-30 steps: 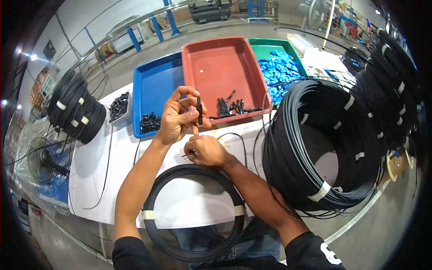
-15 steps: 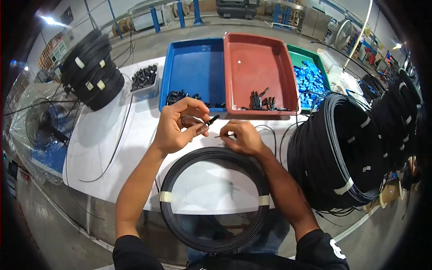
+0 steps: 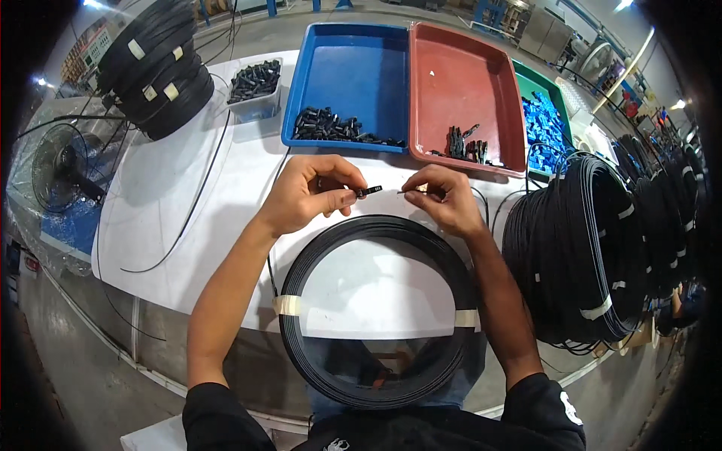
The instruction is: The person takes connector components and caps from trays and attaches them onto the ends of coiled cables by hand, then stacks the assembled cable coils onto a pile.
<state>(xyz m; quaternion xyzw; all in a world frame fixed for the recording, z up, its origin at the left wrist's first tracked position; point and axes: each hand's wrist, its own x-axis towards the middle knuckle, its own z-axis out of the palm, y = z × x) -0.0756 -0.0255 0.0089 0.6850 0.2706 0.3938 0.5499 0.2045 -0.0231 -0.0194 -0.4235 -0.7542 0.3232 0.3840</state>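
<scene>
We have the black connector (image 3: pixel 370 192) pinched between thumb and fingers of our left hand (image 3: pixel 312 192), lying roughly sideways with its free end toward the right. Our right hand (image 3: pixel 447 201) is closed in a fingertip pinch on a thin dark tip (image 3: pixel 401 192) (looks like a cable end, too small to be sure). The two ends face each other with a short gap: near, not touching. Both hands are up over the far side of the cable ring (image 3: pixel 376 225).

The ring lies flat-ish, far part on the white table (image 3: pixel 162 218), near part past the edge over our lap. Pale tape bands (image 3: pixel 287 305) wrap it left and right.

Beyond the hands, side by side: blue tray (image 3: pixel 353 71) with black pieces (image 3: pixel 323 126) along its near side, red tray (image 3: pixel 466 86) with a smaller black cluster (image 3: pixel 468 144) near its front, green tray (image 3: pixel 543 77) with a heap of blue pieces (image 3: pixel 543 124). Left of the blue one we have a clear tub (image 3: pixel 256 109) full of small black parts.

Stacked coils (image 3: pixel 154 71) at far left, large standing coil (image 3: pixel 549 255) at right, just outside our right forearm. A loose black cable (image 3: pixel 199 199) curves across the left of the table. Fan (image 3: pixel 68 161) off the left edge, plastic sheeting around it.
</scene>
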